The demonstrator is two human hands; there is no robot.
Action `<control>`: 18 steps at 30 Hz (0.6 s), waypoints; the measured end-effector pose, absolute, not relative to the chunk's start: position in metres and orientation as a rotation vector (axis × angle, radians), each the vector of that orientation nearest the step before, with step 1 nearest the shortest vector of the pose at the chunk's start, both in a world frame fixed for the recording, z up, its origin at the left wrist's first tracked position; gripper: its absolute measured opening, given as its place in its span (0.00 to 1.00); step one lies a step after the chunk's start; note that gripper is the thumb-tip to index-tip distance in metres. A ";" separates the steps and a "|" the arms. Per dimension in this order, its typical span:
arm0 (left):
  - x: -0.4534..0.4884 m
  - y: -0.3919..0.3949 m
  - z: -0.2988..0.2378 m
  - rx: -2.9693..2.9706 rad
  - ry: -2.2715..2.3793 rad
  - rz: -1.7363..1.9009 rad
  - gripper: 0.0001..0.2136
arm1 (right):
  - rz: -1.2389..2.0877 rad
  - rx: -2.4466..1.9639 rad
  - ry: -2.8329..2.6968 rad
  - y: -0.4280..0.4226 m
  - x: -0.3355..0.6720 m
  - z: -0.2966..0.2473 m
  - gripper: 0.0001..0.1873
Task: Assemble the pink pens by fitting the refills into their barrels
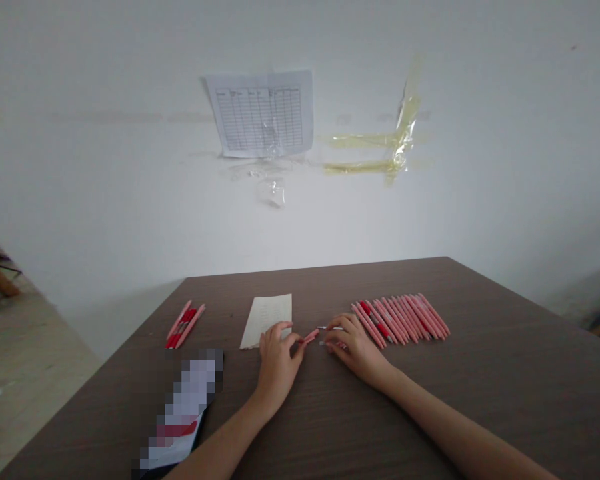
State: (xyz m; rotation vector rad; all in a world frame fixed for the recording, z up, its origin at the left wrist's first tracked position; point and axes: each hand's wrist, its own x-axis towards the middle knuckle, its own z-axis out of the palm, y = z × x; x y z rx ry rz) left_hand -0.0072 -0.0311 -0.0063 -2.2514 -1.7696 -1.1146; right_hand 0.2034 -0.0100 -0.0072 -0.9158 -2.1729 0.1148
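Pink and slim, a pen piece (311,336) is pinched in the left hand (277,355) over the tabletop (340,427), its long axis slanting toward the right hand (356,348) just beside it. That hand grips slender pen parts (322,327) pointing left.

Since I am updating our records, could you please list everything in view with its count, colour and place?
table: one, brown, against the wall
wall: one, white, behind the table
printed sheet: one, white, on the wall
tape: several strips, yellowish and clear, on the wall
pen row: over ten, mostly pink, some red, table's right
small pen group: a few, pink and red, table's left
paper: one, cream, beyond the left hand
pixelated item: one, pale, red and dark, front left
pen pieces: several, pink and pale, at the hands
floor: one, beige, far left
left hand: one, bare, holding pen pieces
right hand: one, bare, holding pen pieces
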 end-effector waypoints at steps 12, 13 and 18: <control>-0.006 -0.030 -0.008 -2.381 -1.500 -1.236 0.04 | 0.113 -0.923 -2.165 -0.007 0.210 -0.006 0.05; -0.006 -0.030 -0.009 -2.385 -1.494 -1.238 0.04 | 0.113 -0.924 -2.170 -0.007 0.210 -0.007 0.05; -0.007 -0.031 -0.010 -2.401 -1.520 -1.222 0.04 | 0.106 -0.921 -2.137 -0.005 0.211 -0.008 0.05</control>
